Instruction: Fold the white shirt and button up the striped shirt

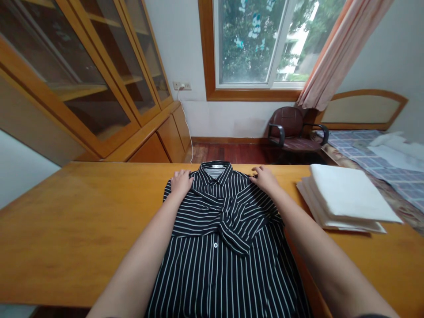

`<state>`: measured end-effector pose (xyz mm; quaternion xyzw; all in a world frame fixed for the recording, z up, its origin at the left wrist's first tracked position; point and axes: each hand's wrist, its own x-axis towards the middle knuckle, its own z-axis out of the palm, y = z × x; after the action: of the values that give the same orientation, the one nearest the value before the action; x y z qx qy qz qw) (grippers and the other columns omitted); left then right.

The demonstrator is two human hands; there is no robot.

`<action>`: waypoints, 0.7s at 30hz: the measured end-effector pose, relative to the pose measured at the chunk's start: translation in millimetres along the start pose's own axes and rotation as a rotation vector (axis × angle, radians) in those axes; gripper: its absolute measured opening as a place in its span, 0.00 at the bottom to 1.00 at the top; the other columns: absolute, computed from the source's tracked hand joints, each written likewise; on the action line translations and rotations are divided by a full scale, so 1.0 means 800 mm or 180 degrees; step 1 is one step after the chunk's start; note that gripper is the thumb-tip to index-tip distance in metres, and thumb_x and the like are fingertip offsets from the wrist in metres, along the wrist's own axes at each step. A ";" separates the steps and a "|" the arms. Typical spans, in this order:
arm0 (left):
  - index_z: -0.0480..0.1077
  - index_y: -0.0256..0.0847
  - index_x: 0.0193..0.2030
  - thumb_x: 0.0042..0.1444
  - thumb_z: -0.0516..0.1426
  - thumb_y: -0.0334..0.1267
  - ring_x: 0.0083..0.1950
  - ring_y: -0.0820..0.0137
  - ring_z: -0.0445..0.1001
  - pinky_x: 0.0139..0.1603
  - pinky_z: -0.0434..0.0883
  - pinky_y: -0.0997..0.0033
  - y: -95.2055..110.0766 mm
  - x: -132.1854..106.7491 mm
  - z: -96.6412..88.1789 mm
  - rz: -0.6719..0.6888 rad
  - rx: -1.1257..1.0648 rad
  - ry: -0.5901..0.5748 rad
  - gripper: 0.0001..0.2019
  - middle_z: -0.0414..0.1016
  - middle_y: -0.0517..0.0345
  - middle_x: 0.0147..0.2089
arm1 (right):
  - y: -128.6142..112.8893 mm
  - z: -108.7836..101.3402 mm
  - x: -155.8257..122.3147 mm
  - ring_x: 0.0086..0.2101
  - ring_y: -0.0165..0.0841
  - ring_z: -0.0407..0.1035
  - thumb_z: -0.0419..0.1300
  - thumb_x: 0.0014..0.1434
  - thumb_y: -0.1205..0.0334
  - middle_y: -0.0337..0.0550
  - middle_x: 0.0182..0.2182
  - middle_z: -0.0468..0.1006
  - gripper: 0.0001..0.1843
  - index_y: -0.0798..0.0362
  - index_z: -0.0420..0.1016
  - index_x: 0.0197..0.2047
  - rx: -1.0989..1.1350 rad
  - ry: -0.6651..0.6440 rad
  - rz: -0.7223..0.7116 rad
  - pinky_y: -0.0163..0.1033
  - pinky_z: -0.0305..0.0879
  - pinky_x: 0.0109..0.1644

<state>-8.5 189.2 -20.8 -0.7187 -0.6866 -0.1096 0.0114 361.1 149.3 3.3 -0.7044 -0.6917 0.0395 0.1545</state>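
A black shirt (pixel 198 260) with white stripes lies front up on the wooden table, its collar (pixel 216 171) at the far edge. Both sleeves are folded inward across the chest, and one cuff (pixel 235 240) points down toward the lower right. A white button shows below the crossed sleeves. At the shirt's left shoulder, as I look at it, my left hand (pixel 181 182) has its fingers closed on the cloth. My right hand (pixel 264 179) pinches the opposite shoulder between thumb and fingers. The lower end of the shirt runs out of view at the bottom.
On the right of the wooden table (pixel 82 229) rests a stack of white folded sheets or boards (pixel 351 194). Beyond the table are a brown armchair (pixel 291 132), a bed (pixel 380 150) and a window. A glass-fronted cabinet (pixel 109 79) stands along the left.
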 end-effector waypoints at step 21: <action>0.72 0.39 0.49 0.62 0.52 0.37 0.56 0.50 0.65 0.58 0.65 0.51 0.025 0.007 0.006 0.0076 -0.0574 0.0790 0.13 0.70 0.42 0.51 | 0.025 0.017 0.012 0.48 0.47 0.65 0.54 0.58 0.72 0.55 0.47 0.73 0.19 0.52 0.75 0.52 -0.0056 0.0610 -0.0256 0.50 0.64 0.52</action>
<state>11.9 194.4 -21.6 -0.7058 -0.6587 -0.2587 0.0329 377.2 161.4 -13.4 -0.6780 -0.7017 -0.0403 0.2152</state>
